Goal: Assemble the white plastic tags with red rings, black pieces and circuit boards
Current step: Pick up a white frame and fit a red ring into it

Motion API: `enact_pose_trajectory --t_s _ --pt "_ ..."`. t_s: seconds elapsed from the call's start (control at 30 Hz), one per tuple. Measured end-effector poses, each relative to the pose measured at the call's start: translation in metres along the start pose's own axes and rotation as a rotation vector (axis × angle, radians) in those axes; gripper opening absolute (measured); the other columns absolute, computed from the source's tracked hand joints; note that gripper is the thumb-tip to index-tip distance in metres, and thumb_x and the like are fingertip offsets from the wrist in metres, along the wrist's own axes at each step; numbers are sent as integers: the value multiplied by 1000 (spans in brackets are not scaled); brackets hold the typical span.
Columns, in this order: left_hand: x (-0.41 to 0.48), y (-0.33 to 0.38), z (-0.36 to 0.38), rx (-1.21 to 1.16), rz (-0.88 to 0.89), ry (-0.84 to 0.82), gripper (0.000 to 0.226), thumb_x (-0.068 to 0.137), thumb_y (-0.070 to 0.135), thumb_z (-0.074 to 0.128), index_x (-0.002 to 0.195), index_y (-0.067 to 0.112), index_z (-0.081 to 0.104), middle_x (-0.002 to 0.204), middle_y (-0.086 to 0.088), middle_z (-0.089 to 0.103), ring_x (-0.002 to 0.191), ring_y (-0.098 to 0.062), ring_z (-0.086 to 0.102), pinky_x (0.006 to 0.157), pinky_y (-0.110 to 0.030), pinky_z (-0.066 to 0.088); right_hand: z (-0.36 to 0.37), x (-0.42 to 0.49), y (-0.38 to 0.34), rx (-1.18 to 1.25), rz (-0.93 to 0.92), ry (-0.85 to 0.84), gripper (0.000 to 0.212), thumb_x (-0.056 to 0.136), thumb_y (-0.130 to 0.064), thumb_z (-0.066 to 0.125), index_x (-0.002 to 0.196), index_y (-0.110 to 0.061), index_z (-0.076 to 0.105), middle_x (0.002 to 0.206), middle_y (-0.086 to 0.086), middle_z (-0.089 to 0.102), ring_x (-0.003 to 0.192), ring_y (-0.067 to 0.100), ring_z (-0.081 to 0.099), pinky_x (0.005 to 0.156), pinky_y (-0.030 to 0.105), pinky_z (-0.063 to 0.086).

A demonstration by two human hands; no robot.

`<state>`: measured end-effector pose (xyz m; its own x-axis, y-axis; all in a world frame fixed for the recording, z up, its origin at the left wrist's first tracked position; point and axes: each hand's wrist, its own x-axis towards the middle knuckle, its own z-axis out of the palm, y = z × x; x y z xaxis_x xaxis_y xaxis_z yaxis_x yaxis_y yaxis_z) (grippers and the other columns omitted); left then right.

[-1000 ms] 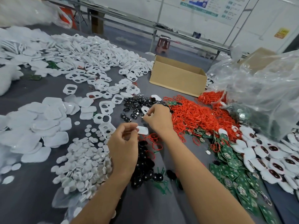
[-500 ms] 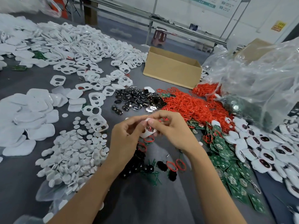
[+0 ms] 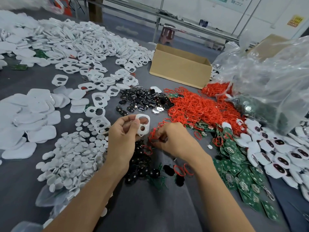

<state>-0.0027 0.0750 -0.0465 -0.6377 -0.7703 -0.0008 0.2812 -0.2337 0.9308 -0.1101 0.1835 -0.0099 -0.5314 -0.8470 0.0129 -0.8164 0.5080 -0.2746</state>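
My left hand pinches a white plastic tag frame with two holes, held upright above the table. My right hand is just to its right, fingers closed on a red ring near the tag's lower edge. Black pieces lie under and between my hands, with a second black heap farther back. A big pile of red rings spreads to the right. Green circuit boards lie at the right of my right forearm.
White tag frames cover the far left. White covers and small white discs lie at the left. Finished tags sit at the right under a clear plastic bag. A cardboard box stands behind.
My hands have separated: the left now holds the white tag alone and higher, while the right has dropped to the table and taken a red ring.
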Motion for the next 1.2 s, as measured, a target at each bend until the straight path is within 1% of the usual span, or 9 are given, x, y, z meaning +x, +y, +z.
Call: enact_pose_trajectory --t_s 0.17,0.3,0.37,0.47,0.57,0.73,0.9,1.07,1.2 --pt "1 0 -1 -29 -5 29 8 97 11 58 98 18 62 84 5 77 79 -10 72 66 -21 57 -13 -8 2 284 -22 150 6 78 -10 75 81 -11 70 71 4 67 64 18 62 71 30 54" --pt "-1 1 -2 50 60 35 20 93 11 63 99 30 62 85 -5 76 79 -20 73 72 -35 59 -28 -16 -2 587 -94 253 17 78 0 75 93 -7 73 76 7 67 62 11 55 64 25 52" --pt "-3 3 -2 102 112 -25 28 93 8 64 91 36 68 86 -5 75 82 -22 73 76 -43 59 -30 -15 -5 555 -122 271 20 78 -1 76 97 -6 74 79 6 68 65 19 59 66 26 54" --pt "-7 4 0 110 113 -118 26 92 8 65 87 30 77 89 0 77 84 -19 72 78 -45 60 -27 -12 -9 533 -127 297 22 77 2 76 97 -7 73 79 3 68 67 17 61 65 28 55" --pt "-9 4 0 102 101 -173 14 87 17 71 95 25 78 90 -1 77 84 -19 73 75 -37 60 -23 -10 -10 567 -116 319 25 77 6 74 96 -11 74 78 -2 69 66 6 61 66 26 55" --pt "-6 2 -1 145 156 -148 13 85 15 74 87 27 78 82 1 76 77 -13 72 72 -29 58 -20 -9 -10 642 -108 339 24 79 8 71 92 -13 73 77 -6 70 72 3 67 69 21 56" --pt "-7 2 -1 147 217 -163 14 85 14 74 85 27 78 79 0 75 73 -13 71 69 -21 56 -20 -10 -11 694 -92 353 15 78 4 73 81 -11 71 70 -1 68 64 16 66 63 36 57" --pt "-6 3 0 212 259 -158 14 87 12 72 82 25 76 74 -2 72 66 -10 66 63 -16 52 -19 -10 -13 744 -80 337 18 77 3 75 76 -13 68 64 0 67 63 30 64 61 40 53" --pt "-7 2 0 231 258 -154 11 88 15 71 83 24 74 75 -8 70 68 -26 65 63 -24 52 -18 -10 -14 757 -76 334 17 78 3 74 76 -12 66 65 11 68 62 34 64 61 46 54"
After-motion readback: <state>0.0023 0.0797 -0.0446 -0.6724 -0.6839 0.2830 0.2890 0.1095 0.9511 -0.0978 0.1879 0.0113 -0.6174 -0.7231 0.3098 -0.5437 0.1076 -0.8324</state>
